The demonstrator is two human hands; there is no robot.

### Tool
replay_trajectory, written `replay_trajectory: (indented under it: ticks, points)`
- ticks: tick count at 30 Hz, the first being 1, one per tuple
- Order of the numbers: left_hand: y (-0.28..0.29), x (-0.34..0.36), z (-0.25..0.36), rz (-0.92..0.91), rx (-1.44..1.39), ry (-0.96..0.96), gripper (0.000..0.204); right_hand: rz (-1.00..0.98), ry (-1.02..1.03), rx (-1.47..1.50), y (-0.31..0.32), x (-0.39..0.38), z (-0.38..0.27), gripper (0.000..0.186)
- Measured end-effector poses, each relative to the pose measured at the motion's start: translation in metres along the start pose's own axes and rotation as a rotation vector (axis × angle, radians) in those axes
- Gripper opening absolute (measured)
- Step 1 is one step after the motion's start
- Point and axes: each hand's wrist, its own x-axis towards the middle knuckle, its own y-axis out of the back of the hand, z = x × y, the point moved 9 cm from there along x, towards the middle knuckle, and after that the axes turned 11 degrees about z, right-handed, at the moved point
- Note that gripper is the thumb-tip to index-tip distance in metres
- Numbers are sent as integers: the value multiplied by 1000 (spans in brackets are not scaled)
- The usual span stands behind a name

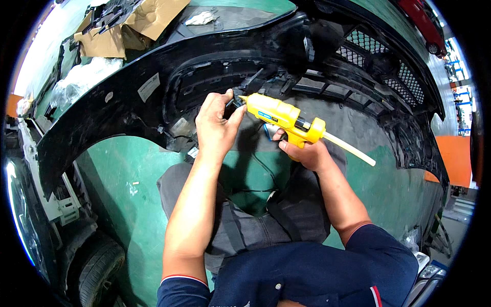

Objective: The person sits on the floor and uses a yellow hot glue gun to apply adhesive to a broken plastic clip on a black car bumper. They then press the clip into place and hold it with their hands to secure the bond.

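Observation:
My right hand is wrapped around the handle of a yellow hot glue gun. A pale glue stick sticks out of its rear end, and the nozzle points left. Between the thumb and fingers of my left hand is a small dark part, whose exact kind I cannot make out. The nozzle tip is right at this part; whether they touch is unclear. Behind both hands curves a large black car bumper, its inner side facing me.
A cardboard box with black parts stands at the far left, near clear plastic wrap. A white glove lies beyond the bumper. A car tyre is at the lower left. A cable hangs between my knees above the green floor.

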Motion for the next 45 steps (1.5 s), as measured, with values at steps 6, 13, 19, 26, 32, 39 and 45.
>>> replay_trajectory:
  ticks: [6,13,19,26,32,39,45]
  points:
    - [2,-2,-2,4,-9,-3,37,11,-20,42,-4,0,6,25]
    - [2,-3,-3,-1,1,-9,38,39,-72,-50,-3,-1,8,22]
    - [0,-3,-2,-10,28,-32,38,52,15,-263,1,-3,13,21]
    - [-1,-4,-3,-9,18,-50,38,84,-13,-394,-3,-2,-6,24]
    - [-2,-3,-4,-17,39,-47,39,141,-6,-224,3,-3,-5,26]
    - [-3,-4,-5,-15,43,-51,39,141,-36,-197,2,-2,-8,26]
    - [-2,-4,-4,-8,42,-59,39,140,-8,-209,2,-3,-10,25]
